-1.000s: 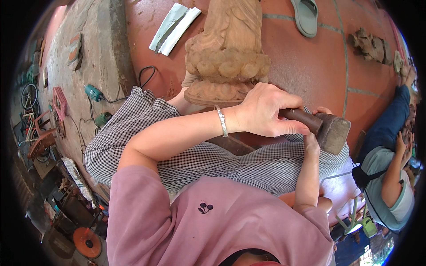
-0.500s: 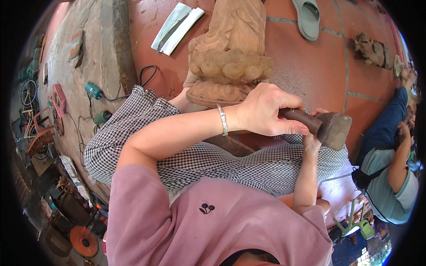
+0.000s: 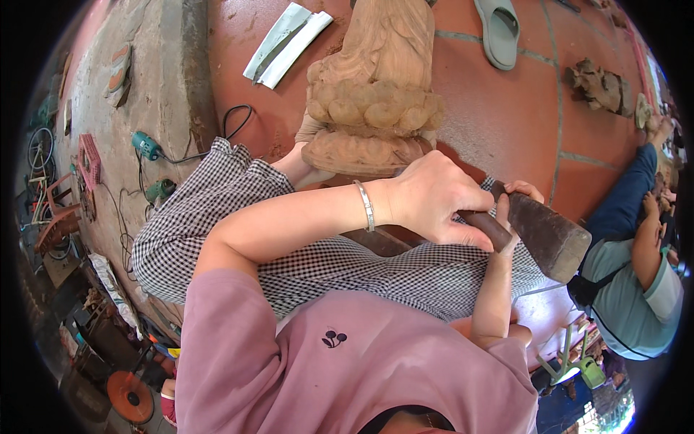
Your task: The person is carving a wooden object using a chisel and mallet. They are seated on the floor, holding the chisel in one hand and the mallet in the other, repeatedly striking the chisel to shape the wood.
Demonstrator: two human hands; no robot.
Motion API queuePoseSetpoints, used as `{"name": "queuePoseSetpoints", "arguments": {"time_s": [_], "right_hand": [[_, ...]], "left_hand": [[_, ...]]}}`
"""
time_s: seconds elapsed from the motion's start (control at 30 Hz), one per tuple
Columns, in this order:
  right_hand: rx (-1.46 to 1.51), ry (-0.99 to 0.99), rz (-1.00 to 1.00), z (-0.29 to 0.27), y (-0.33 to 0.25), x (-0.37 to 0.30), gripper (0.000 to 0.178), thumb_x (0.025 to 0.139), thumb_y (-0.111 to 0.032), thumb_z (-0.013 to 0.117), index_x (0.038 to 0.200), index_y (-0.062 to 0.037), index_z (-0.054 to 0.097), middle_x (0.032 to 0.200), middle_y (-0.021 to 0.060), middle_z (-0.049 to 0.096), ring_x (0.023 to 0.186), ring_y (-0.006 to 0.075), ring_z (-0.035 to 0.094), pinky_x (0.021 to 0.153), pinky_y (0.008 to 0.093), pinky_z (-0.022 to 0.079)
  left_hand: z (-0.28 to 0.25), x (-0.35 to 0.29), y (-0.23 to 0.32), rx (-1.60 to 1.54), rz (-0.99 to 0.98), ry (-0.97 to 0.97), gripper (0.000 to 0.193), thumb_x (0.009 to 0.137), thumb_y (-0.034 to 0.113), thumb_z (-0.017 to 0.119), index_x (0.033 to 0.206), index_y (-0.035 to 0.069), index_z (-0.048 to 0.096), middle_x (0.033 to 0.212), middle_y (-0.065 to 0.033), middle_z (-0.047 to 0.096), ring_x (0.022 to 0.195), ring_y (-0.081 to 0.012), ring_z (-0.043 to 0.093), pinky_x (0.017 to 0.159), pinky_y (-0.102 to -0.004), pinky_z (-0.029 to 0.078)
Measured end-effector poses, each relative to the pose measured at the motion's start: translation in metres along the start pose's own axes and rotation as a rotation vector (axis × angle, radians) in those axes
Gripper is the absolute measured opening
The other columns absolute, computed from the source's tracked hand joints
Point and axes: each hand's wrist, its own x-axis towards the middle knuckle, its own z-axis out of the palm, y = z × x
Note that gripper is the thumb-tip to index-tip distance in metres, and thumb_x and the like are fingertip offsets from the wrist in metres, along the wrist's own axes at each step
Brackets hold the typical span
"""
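Note:
A carved wooden statue (image 3: 372, 105) with a lotus-shaped base lies ahead of me, its base toward me and its top cut off by the frame. My left hand (image 3: 444, 202), with a silver bracelet on the wrist, is closed round the brown round handle of a chisel (image 3: 490, 230). The chisel's blade is mostly hidden by that hand, close to the statue's base. To the right, my right hand (image 3: 517, 199) grips a dark wooden mallet (image 3: 546, 235), a heavy block with a paler end face. The mallet is just right of the chisel handle's end.
Bare feet brace beside the base. A white folded sheet (image 3: 288, 45), a grey sandal (image 3: 499, 32) and a rough wood chunk (image 3: 600, 87) lie on red tiles. Left, corded green power tools (image 3: 148, 146) rest on a stone slab. A co-worker (image 3: 629, 289) sits at right.
The mallet has swung down and to the right, away from the end of the chisel's handle. My left hand, with the chisel, has dropped slightly toward me. The statue has hardly moved.

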Motion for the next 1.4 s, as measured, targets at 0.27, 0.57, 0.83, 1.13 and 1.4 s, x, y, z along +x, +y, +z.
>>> {"name": "queuePoseSetpoints", "arguments": {"time_s": [0.27,0.57,0.83,1.13,1.4], "right_hand": [[-0.076,-0.053,-0.031,-0.005,-0.019,0.005,0.027,0.080,0.004,0.065,0.102,-0.0046,0.052,0.098,0.0084,0.058,0.093,0.0188,0.056,0.090,0.0340,0.046],[-0.394,-0.047,-0.049,-0.015,-0.004,0.006,0.031,0.075,0.010,0.061,0.102,-0.0037,0.051,0.096,0.0099,0.057,0.093,0.0227,0.057,0.097,0.0412,0.044],[-0.399,-0.018,-0.056,-0.017,-0.002,0.010,0.027,0.079,0.002,0.062,0.104,-0.0039,0.052,0.096,0.0107,0.059,0.093,0.0237,0.057,0.099,0.0385,0.044],[-0.314,0.021,-0.037,-0.013,-0.016,0.015,0.024,0.079,-0.002,0.063,0.099,-0.0034,0.052,0.095,0.0122,0.059,0.091,0.0260,0.058,0.094,0.0440,0.046],[-0.358,-0.009,-0.037,-0.003,-0.025,0.012,0.025,0.079,0.003,0.059,0.101,-0.0036,0.050,0.097,0.0122,0.057,0.091,0.0274,0.056,0.094,0.0442,0.045]], "left_hand": [[-0.008,0.005,-0.004,-0.204,-0.141,0.163,0.047,0.079,0.055,0.075,0.073,0.009,0.065,0.054,-0.0073,0.057,0.050,-0.0304,0.059,0.046,-0.0380,0.042],[-0.011,0.002,-0.012,-0.258,-0.162,0.189,0.050,0.080,0.055,0.074,0.071,0.007,0.062,0.052,-0.0107,0.051,0.048,-0.0322,0.053,0.045,-0.0372,0.038],[-0.009,0.006,-0.014,-0.310,-0.163,0.241,0.053,0.081,0.055,0.073,0.067,0.006,0.058,0.050,-0.0107,0.048,0.047,-0.0334,0.051,0.044,-0.0394,0.036],[-0.013,0.002,-0.017,-0.215,-0.125,0.187,0.045,0.081,0.049,0.076,0.083,0.005,0.067,0.055,-0.0087,0.053,0.048,-0.0257,0.054,0.047,-0.0330,0.040],[-0.016,0.000,-0.022,-0.211,-0.139,0.158,0.047,0.080,0.050,0.076,0.077,0.005,0.064,0.054,-0.0085,0.052,0.048,-0.0264,0.055,0.047,-0.0338,0.040]]}}
